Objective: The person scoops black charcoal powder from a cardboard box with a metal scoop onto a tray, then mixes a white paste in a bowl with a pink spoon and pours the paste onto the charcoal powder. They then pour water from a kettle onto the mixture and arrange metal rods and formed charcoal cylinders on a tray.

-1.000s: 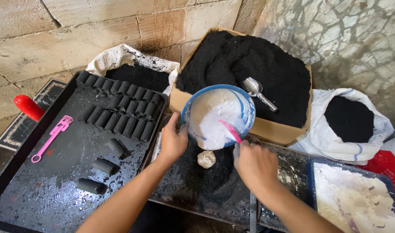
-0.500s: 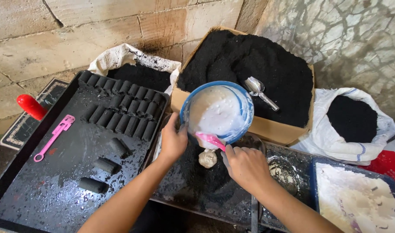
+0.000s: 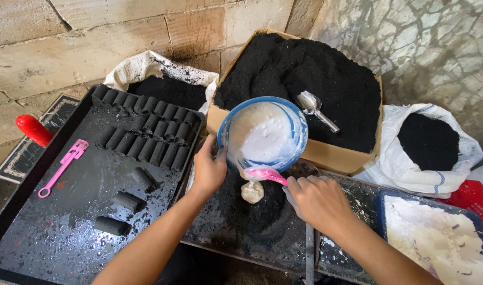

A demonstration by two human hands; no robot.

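Now the left hand [image 3: 209,170] tips the bowl [image 3: 263,134], right hand [image 3: 316,200] gripping a pink spoon [image 3: 267,174] over the black, wet surface [image 3: 220,232] beside stone walls [image 3: 94,47].

The blue bowl [image 3: 263,134] held white paste, scraped by a pink spatula [image 3: 265,174]. Black cylinders [image 3: 146,138] lay on the black tray [image 3: 25,240] at left. A brown box [image 3: 331,153] held black powder [image 3: 305,74].

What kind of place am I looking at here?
Probably a small makeshift charcoal-briquette workshop: a cardboard box of black powder, rows of black cylinders on a tray, rough stone wall.
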